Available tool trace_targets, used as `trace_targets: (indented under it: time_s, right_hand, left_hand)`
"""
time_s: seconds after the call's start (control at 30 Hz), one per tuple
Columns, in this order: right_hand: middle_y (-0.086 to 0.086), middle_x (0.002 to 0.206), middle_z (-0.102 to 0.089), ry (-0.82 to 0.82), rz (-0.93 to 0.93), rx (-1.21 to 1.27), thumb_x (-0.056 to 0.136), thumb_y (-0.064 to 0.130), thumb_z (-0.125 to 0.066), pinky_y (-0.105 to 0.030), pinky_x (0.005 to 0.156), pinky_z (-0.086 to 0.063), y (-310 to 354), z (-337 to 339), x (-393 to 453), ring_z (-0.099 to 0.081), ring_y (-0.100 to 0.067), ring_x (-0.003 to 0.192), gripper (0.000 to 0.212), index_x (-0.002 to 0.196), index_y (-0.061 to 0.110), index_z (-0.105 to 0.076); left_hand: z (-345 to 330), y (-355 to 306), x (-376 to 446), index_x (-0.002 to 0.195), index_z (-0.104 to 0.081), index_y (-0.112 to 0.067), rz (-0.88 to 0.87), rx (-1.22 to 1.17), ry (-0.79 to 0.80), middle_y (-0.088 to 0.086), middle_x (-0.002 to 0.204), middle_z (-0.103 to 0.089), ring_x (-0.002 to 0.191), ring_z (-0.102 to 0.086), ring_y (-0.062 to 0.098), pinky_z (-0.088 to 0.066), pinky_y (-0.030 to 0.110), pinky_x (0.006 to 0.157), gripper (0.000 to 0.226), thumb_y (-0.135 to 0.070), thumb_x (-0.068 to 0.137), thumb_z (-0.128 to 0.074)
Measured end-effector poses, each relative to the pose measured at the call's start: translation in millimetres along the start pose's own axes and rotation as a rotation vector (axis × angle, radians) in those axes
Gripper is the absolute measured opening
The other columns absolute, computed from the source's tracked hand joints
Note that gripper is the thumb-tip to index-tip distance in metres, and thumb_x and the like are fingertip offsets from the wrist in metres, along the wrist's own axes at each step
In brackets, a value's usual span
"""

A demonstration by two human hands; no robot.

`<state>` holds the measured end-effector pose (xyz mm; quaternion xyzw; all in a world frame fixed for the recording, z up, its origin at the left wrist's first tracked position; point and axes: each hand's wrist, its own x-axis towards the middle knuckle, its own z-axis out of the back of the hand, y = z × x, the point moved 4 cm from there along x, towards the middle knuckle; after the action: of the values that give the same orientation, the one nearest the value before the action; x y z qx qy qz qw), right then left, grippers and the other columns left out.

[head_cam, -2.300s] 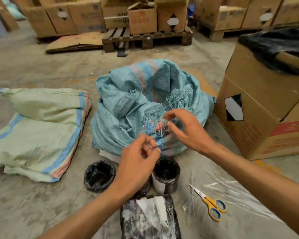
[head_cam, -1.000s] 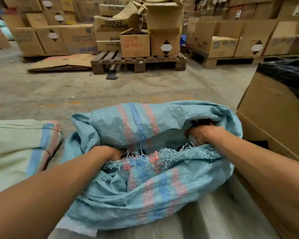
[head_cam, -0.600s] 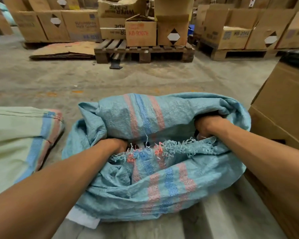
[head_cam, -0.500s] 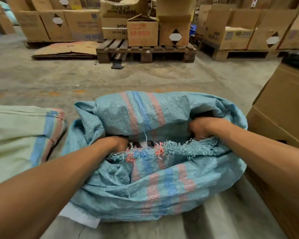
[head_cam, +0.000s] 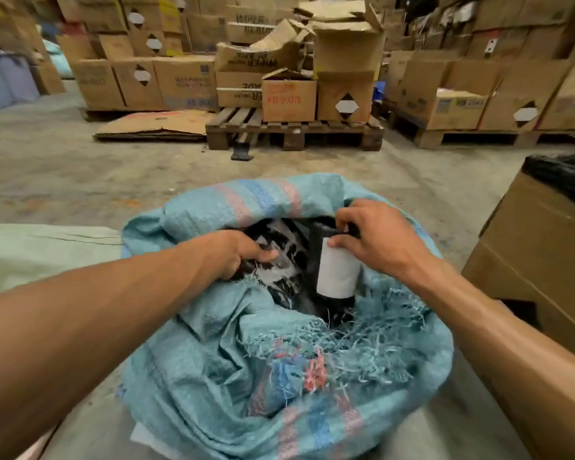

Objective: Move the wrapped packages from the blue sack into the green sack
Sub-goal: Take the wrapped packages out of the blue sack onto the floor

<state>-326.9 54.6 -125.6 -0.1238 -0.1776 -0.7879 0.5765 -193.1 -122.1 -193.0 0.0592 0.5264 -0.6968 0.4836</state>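
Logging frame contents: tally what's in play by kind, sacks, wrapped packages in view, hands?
Sacks: 2, the blue sack and the green sack
Wrapped packages in view: 2, the black-and-white package held by the left hand, and the black roll with a white label held by the right hand
Hands: 2
Total: 6

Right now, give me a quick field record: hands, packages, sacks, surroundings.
left hand: inside the blue sack's mouth, gripping a flat black-and-white wrapped package
right hand: gripping the top of a black cylindrical package with a white label, upright, partly out of the sack
blue sack: open, frayed rim, on the concrete floor
green sack: lying to the left, only partly in view
right side: cardboard box with a black plastic liner
background: wooden pallet stacked with boxes
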Motion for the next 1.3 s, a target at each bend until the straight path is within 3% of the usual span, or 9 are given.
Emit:
trace_targets:
  time_s: [0.1,0.17,0.33,0.5,0.73,0.93,1.07,1.2,1.3]
  right_hand:
    - [-0.006,0.097,-0.046,-0.035,-0.079,0.107,0.084,0.033,-0.073,-0.043,0.077,-0.046,-30,-12,18,-0.054,-0.033,0.084,0.028,0.077,0.019,-0.05]
    - [-0.007,0.107,-0.048,0.006,-0.13,0.066,0.085,0.03,-0.073,-0.047,0.084,-0.047,-52,-19,29,-0.055,-0.037,0.097,0.024,0.08,0.016,-0.053]
    - [-0.008,0.132,-0.053,0.058,-0.251,0.02,0.084,0.026,-0.073,-0.048,0.092,-0.049,-93,-12,31,-0.055,-0.037,0.116,0.032,0.113,0.014,-0.068]
    - [-0.008,0.124,-0.062,0.405,-0.392,-0.152,0.086,0.033,-0.061,-0.054,0.092,-0.05,-103,-31,-2,-0.06,-0.036,0.109,0.031,0.115,0.024,-0.065]
    - [-0.007,0.119,-0.067,0.727,-0.309,-0.321,0.084,0.038,-0.061,-0.045,0.092,-0.053,-75,-30,-36,-0.063,-0.031,0.107,0.032,0.109,0.019,-0.068]
    - [-0.003,0.101,-0.068,0.479,-0.284,-0.161,0.088,0.037,-0.06,-0.039,0.084,-0.053,-49,1,-22,-0.063,-0.029,0.097,0.011,0.09,0.028,-0.065]
    - [0.01,0.064,-0.047,0.273,-0.23,-0.03,0.09,0.035,-0.063,-0.033,0.066,-0.043,-30,24,-18,-0.054,-0.025,0.074,0.036,0.062,0.027,-0.041]
    - [0.001,0.073,-0.058,0.082,-0.213,0.048,0.09,0.025,-0.064,-0.032,0.063,-0.044,-15,40,-30,-0.058,-0.025,0.075,0.023,0.074,0.02,-0.049]
    - [0.001,0.087,-0.059,-0.1,-0.154,0.151,0.089,0.022,-0.068,-0.035,0.073,-0.046,-10,53,-46,-0.057,-0.022,0.085,0.02,0.078,0.019,-0.053]
  left_hand:
    - [-6,-3,-19,0.152,-0.025,-0.007,0.013,-0.066,0.025,0.007,0.161,-0.022,0.148,-0.02,0.029,-0.019,0.043,0.119,0.119,-0.032,0.057,-0.091]
    - [-12,-16,-32,0.152,-0.026,-0.01,-0.173,0.217,-0.071,0.005,0.159,-0.026,0.145,-0.025,0.028,-0.022,0.041,0.119,0.098,-0.033,0.075,-0.082]
    - [-44,-41,-86,0.126,-0.054,-0.02,-0.633,0.952,-0.021,0.0,0.124,-0.062,0.114,-0.056,0.021,-0.045,0.032,0.096,0.075,-0.024,0.062,-0.091]
    - [-37,-33,-96,0.142,-0.044,-0.016,-0.629,0.783,-0.088,0.004,0.143,-0.05,0.131,-0.047,0.023,-0.038,0.031,0.105,0.08,-0.03,0.074,-0.084]
    - [-5,-55,-73,0.139,-0.048,-0.016,-0.599,0.728,-0.514,0.008,0.139,-0.056,0.129,-0.051,0.029,-0.04,0.035,0.106,0.081,-0.024,0.069,-0.087]
    - [1,-68,-62,0.145,-0.04,-0.018,-0.465,0.448,-0.523,0.011,0.138,-0.054,0.127,-0.05,0.031,-0.039,0.038,0.11,0.09,-0.028,0.069,-0.088]
    - [-9,-71,-72,0.149,-0.033,-0.01,-0.291,0.18,-0.284,0.012,0.145,-0.047,0.134,-0.042,0.032,-0.032,0.041,0.114,0.089,-0.019,0.076,-0.083]
    - [-18,-64,-115,0.149,-0.026,0.001,-0.238,-0.013,-0.157,0.012,0.16,-0.022,0.147,-0.017,0.03,-0.017,0.039,0.117,0.075,-0.013,0.09,-0.068]
    - [-7,-51,-126,0.137,-0.044,-0.002,-0.225,-0.22,-0.141,0.016,0.151,-0.039,0.137,-0.036,0.033,-0.028,0.042,0.113,0.063,-0.008,0.083,-0.075]
